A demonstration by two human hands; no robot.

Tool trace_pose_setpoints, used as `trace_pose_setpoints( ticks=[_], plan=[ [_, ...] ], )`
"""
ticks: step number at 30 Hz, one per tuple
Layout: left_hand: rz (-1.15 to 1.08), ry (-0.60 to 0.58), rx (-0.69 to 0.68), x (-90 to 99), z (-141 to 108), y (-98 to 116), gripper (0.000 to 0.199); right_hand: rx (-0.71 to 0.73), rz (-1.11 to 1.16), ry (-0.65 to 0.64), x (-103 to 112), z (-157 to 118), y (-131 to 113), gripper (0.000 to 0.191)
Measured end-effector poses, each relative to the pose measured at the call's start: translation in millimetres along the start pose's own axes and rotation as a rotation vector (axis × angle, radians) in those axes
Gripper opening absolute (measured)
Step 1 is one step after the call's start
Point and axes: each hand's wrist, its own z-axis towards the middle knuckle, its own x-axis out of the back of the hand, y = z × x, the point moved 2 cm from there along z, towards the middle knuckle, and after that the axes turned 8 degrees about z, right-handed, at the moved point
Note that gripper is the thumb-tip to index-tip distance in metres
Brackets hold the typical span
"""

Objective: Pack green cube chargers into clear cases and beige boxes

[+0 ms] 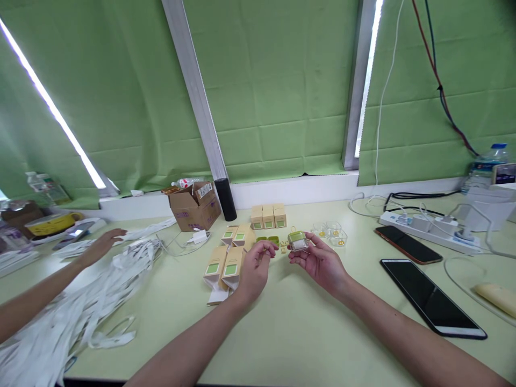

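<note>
Between the fingers and thumb of my right hand (322,266) is a small clear plastic case with a green top (297,241), held above the table. My left hand (257,271) is closed, fingertips drawn together, just left of the case. Whatever it may pinch is too small or hidden to make out. Green lids (268,239) and several tiny gold-coloured pieces (284,248) lie on the table behind and between my hands. Several clear cases (334,232) with yellow bits inside sit behind my right hand. Kraft paper boxes with green labels (223,266) stand beside my left hand.
Small kraft boxes (268,216) stand at the back, near a cardboard carton (194,207) and a black cylinder (226,199). A co-worker's hand (107,242) reaches over white strips (92,301) at left. A tablet (431,295), phone (407,244) and power strip (431,231) lie right.
</note>
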Motion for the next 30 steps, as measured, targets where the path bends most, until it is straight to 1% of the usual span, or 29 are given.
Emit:
trace_pose_setpoints(
  ticks=[3,5,10,15,19,22,25,28,30],
  plan=[
    [-0.092,-0.038,0.083,-1.8,1,2,0.026,-0.007,0.002,-0.003,-3,-1,0,0.036],
    [-0.133,-0.057,0.115,-3.6,2,4,0.030,-0.016,-0.013,-0.008,-5,-2,-1,0.036],
    [-0.139,-0.062,0.130,-6.5,2,5,0.038,-0.029,-0.044,-0.014,-7,-4,0,0.041],
    [-0.140,-0.054,0.115,-6.6,2,4,0.038,0.013,-0.117,-0.022,-8,-5,2,0.049],
    [-0.115,-0.074,0.114,-7.5,1,3,0.040,0.058,-0.277,-0.021,-6,-4,2,0.054],
    [-0.085,-0.097,0.135,-9.2,0,2,0.047,0.103,-0.408,0.011,-3,-1,2,0.055],
    [-0.070,-0.121,0.161,-11.4,-1,0,0.054,0.159,-0.482,0.037,-2,1,3,0.056],
    [-0.071,-0.149,0.185,-13.9,-3,0,0.062,0.205,-0.582,0.014,-3,-1,6,0.055],
    [-0.073,-0.163,0.201,-15.6,-5,-1,0.066,0.218,-0.690,-0.009,-4,-3,8,0.051]
  ],
)
